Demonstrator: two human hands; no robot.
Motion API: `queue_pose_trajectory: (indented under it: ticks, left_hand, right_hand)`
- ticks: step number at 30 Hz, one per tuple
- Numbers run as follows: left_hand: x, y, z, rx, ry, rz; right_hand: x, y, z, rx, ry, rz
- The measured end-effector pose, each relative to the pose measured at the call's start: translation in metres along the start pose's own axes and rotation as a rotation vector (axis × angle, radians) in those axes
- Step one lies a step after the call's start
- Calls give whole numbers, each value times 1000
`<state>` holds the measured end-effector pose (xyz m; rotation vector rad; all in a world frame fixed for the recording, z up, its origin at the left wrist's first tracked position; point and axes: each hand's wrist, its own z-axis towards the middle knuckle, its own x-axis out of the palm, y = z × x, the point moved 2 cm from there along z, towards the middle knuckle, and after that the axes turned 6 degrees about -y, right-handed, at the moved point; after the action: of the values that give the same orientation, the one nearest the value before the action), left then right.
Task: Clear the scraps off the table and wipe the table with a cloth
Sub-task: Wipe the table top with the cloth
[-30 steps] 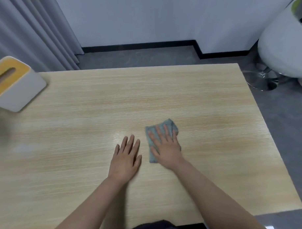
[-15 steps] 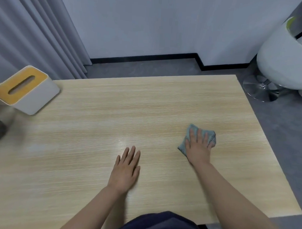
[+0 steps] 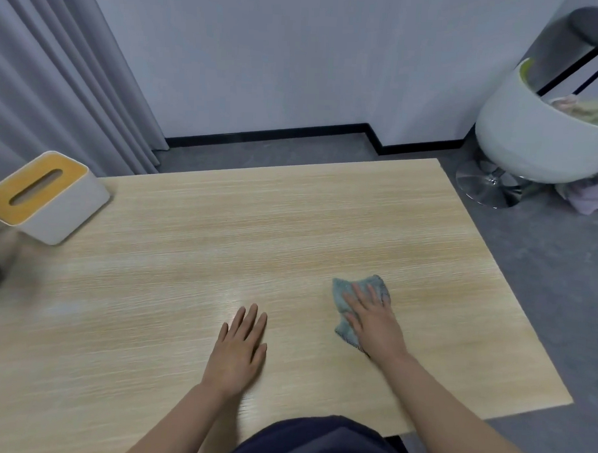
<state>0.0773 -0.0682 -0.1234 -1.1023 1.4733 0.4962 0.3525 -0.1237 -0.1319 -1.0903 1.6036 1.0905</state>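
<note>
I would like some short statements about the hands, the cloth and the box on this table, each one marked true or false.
1. The right hand presses the grey-blue cloth flat on the wooden table. True.
2. The left hand grips a second cloth. False: it lies flat on the bare table and holds nothing.
3. The tissue box with the yellow top stands at the far left of the table. True.
4. Food scraps lie between the two hands. False: only bare wood shows there.
5. The cloth touches the tissue box. False: they are far apart, the cloth on the right side.
</note>
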Motion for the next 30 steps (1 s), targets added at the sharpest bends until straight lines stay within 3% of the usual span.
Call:
queue_pose_trajectory:
  ticks: [3,6,8,11,14,17,22,26,28,30]
  left_hand:
    - [1,1,-8,-2,11,5]
    - [3,2,-12,-11,11,8]
    - [4,1,-13,-14,9,6]
    - [5,0,-14,-27,6,3]
    - [6,0,-18,-34,4,-3]
    - [8,0,-26,-52,7,-4]
    - [10,-9,-39,-142,31,2]
    - [12,-19,-55,-190,39,-36]
    - [13,-21,-59,-205,34,-34]
    - [14,-24,-61,-227,46,-44]
  right_hand:
    - [-5,-31,-8,298,-64,10]
    - [-11,-22,-7,394,-32,0]
    - [-9,7,2,278,-13,0]
    - [-1,60,6,-72,8,-65]
    - [3,90,-5,-389,18,55]
    - [0,65,-5,-345,-48,56]
    - [-13,-6,-6,14,8,46]
    - [-11,-23,-20,167,-24,33]
    - [-9,-8,-24,153,-20,38]
    - [-2,21,-31,-39,20,63]
